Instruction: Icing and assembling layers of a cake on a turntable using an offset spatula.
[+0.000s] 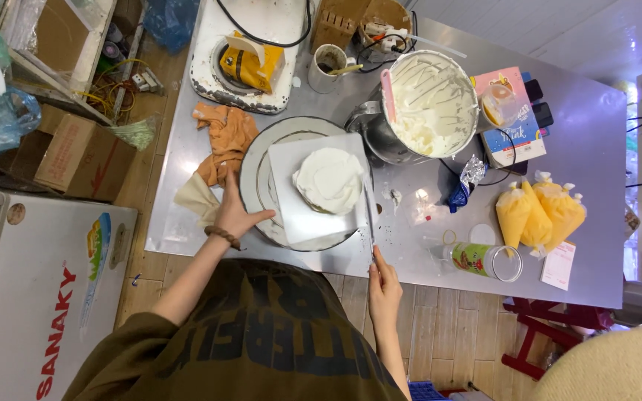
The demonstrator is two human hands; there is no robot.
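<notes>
Left hand (233, 214): fingers spread, resting on the turntable (250, 194) rim.
Right hand (384, 281): pinched a spatula (369, 212).
Cake (329, 180): lay beyond the right grip, alongside the blade's long axis.

Our left hand (233, 212) lies flat, thumb spread wide; our right hand (384, 286) stretches forward, fingers (375, 256) pinched together.

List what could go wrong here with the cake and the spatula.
1. The right hand holds the spatula against the side of the cake; too much pressure might gouge the cream.
2. The left hand rests on the turntable rim; a jerky spin could shift the white board under the cake.
3. The cream bowl stands close behind; an elbow or the spatula might knock it.
</notes>
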